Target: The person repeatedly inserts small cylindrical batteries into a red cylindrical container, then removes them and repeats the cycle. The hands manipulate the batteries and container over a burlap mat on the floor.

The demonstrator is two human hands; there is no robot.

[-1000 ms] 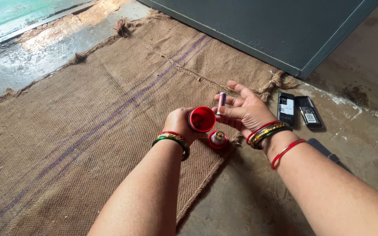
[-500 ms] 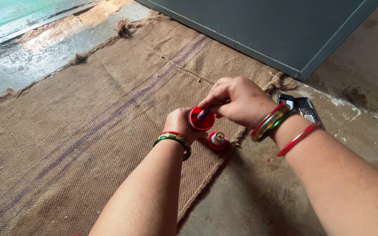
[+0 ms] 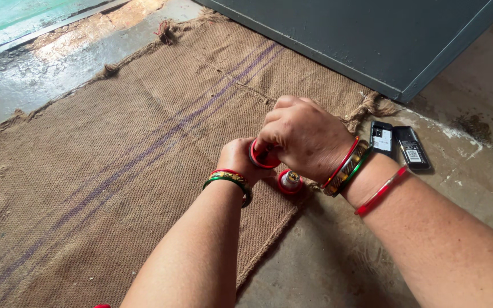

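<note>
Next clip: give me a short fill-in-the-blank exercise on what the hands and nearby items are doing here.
1. The left hand holds a round tube coloured ____.
2. The right hand covers the tube's open end from ____.
3. The red cap piece rests on the ____ mat.
4. Two dark phone parts lie on the bare ____.

Missing words: red; above; burlap; floor

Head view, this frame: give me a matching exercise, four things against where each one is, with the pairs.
Things:
1. red round piece
2. red cap with a metal centre
3. two dark flat pieces
4. grey-green panel

Places:
A. lying on the bare floor, to the right of the mat
B. at the top of the picture, along the mat's far edge
C. held in the left hand, with the right hand over it
D. resting at the mat's edge, below the right hand

Pairs: 1-C, 2-D, 3-A, 4-B
</note>
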